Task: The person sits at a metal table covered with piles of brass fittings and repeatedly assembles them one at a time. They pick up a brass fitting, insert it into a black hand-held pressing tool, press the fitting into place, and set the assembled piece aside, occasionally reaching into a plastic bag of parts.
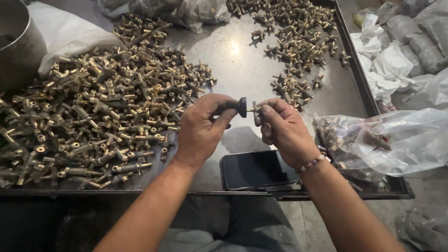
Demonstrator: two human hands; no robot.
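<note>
Dark metal counter point(242, 65) fills my view, glinting under an overhead light, with a raised rim along its far right side. I see my left hand point(200, 128) wrapped around a black-handled tool point(233, 107), fingers point(219, 122) curled tight on the grip, its round black collar pointing right. My right hand point(282, 128) meets it, fingers point(266, 112) pinched narrow on a small brass fitting point(255, 109) held right against the tool's tip. The fitting sits between the two sets of fingertips, raised above the counter, mostly hidden by my right thumb and forefinger. I can't tell whether the tip sits inside the fitting or only touches it.

Left of my left fingers, a big heap of brass fittings point(93, 112) sprawls across the counter, reaching almost to the knuckles. Beyond my right fingers, a thinner scatter of fittings point(294, 42) trails up toward the far edge. Just below both hands, a dark phone point(254, 169) lies flat, screen blank. Right of my right wrist, which wears a beaded bracelet point(311, 163), a clear plastic bag point(387, 140) holds more fittings. Far left, a metal bucket point(16, 42) stands beside a white sack point(65, 32). Crumpled white bags point(387, 60) lie past the counter's rim.
</note>
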